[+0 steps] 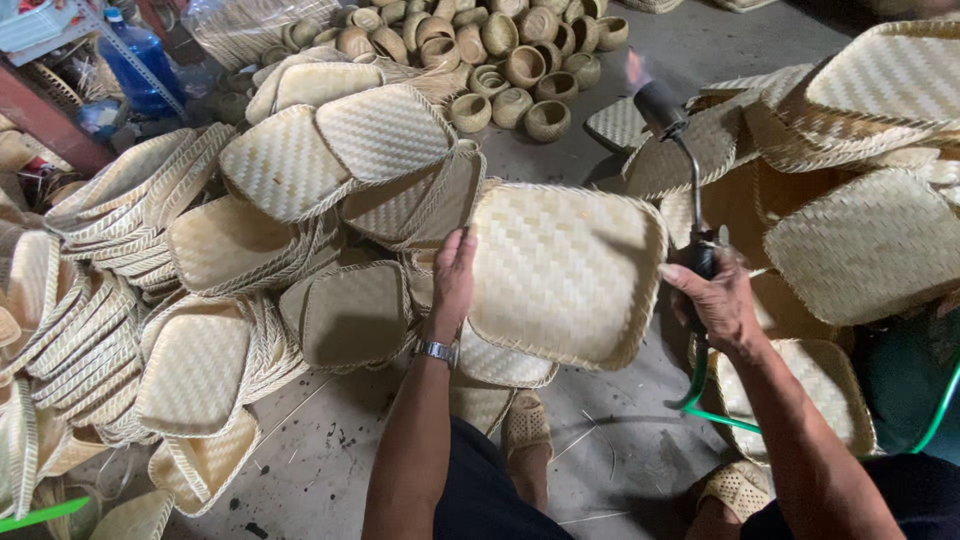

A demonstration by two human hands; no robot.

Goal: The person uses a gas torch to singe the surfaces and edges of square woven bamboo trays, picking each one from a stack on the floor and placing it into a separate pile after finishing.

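Note:
My left hand [453, 283] grips the left rim of a square woven bamboo tray [565, 270], held bottom side up in front of me. My right hand [712, 300] is closed around the handle of a gas torch [664, 108]. Its black nozzle points up and away, above the tray's right corner, with a faint flame at its tip. A green hose [722, 418] runs down from the torch handle past my right forearm. A metal watch sits on my left wrist.
Piles of similar woven trays [290, 165] spread over the left and middle floor, with more stacked at the right [870, 240]. Several small round woven cups [510, 60] cluster at the top. A blue water bottle [140, 60] stands top left. My sandalled feet rest on bare concrete.

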